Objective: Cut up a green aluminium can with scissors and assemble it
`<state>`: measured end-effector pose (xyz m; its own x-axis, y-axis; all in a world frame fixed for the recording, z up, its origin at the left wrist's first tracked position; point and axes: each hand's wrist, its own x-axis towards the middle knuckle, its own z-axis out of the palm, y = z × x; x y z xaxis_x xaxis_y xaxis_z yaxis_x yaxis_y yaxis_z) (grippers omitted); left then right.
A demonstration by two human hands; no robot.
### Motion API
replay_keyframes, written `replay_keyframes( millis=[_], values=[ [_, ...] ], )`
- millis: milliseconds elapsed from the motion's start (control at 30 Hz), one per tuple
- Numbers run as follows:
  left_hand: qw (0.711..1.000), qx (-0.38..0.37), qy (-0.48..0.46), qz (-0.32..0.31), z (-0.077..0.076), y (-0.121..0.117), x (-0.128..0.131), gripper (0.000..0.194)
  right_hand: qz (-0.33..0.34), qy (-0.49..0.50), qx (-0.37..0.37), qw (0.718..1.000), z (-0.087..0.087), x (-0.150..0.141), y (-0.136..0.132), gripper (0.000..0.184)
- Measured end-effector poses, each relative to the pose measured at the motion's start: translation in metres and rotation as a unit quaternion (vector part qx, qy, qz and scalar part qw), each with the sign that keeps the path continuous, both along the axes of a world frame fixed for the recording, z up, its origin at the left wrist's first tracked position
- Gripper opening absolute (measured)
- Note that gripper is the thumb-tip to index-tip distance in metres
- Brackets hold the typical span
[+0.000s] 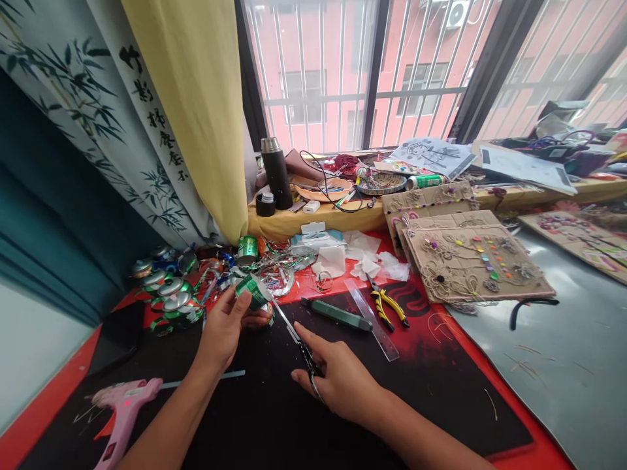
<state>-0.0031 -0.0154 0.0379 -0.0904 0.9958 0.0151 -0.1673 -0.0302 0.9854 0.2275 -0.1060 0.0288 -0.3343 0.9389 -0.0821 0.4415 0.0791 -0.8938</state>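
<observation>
Green aluminium can piece (253,292) sits pinched in the left hand (228,329), thumb on top and fingers curled beneath, just above the black-and-red desk mat (431,405) and near the middle of the view. Long-bladed scissors (294,334) reach up to its edge from the right hand (337,382), whose fingers curl around the handle while the index finger (300,331) stretches along the shank. The blade tips meet the can, though how far they stand open is hard to tell. The step in hand looks like cutting the can, and a clean cut here calls for the left hand's pinch to stay firm.

Just right of the scissors lie a dark green marker-like tool (337,314), yellow-handled pliers (386,310) and a clear ruler (375,320). Left of the hands, cut can strips and can ends (169,297) form a heap beside an upright green can (247,250). A pink hot glue gun (125,418) lies at lower left. Crumpled tissue (333,261) lies farther back, and cardboard panels decorated with twine flowers (477,264) sit to the right.
</observation>
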Motion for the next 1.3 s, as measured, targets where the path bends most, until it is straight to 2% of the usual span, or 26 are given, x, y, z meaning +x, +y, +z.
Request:
replay_keyframes(
  millis=[433, 733, 1033, 1300],
  values=[
    [1.0, -0.016, -0.008, 0.0, 0.006, -0.004, 0.004, 0.065, -0.006, -0.014, 0.009, 1.0, -0.004, 0.0, 0.0, 0.079],
    [0.999, -0.04, -0.015, -0.019, 0.009, -0.004, 0.002, 0.066, 0.002, -0.02, 0.01, 1.0, -0.001, 0.002, 0.001, 0.084],
    [0.998, -0.051, -0.015, -0.015, 0.011, -0.005, 0.004, 0.068, 0.0, -0.029, 0.022, 0.999, -0.006, 0.0, 0.002, 0.079],
    [0.996, -0.082, -0.022, -0.037, 0.013, -0.006, 0.003, 0.066, 0.006, -0.022, 0.017, 1.0, -0.004, 0.003, 0.002, 0.083]
  ],
)
